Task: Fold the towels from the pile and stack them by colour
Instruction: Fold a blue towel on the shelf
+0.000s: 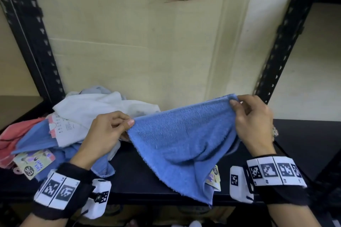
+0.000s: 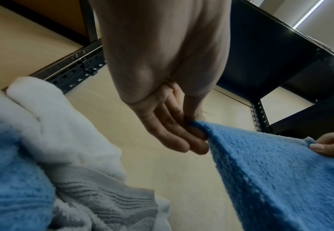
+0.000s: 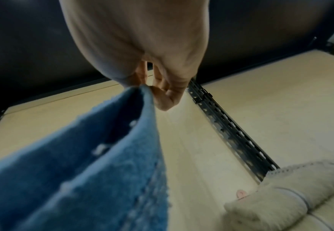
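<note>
Head view: my left hand (image 1: 105, 131) pinches one top corner of the blue towel (image 1: 182, 140) between thumb and curled fingers, and my right hand (image 1: 252, 123) pinches the other corner, held a little higher. The towel hangs stretched between them above the black shelf (image 1: 304, 134), its lower point drooping past the shelf's front edge. A card tag (image 1: 215, 177) peeks out behind it. The pile (image 1: 60, 127) lies at my left on the shelf: white, blue and pink towels jumbled together, just beside my left hand.
</note>
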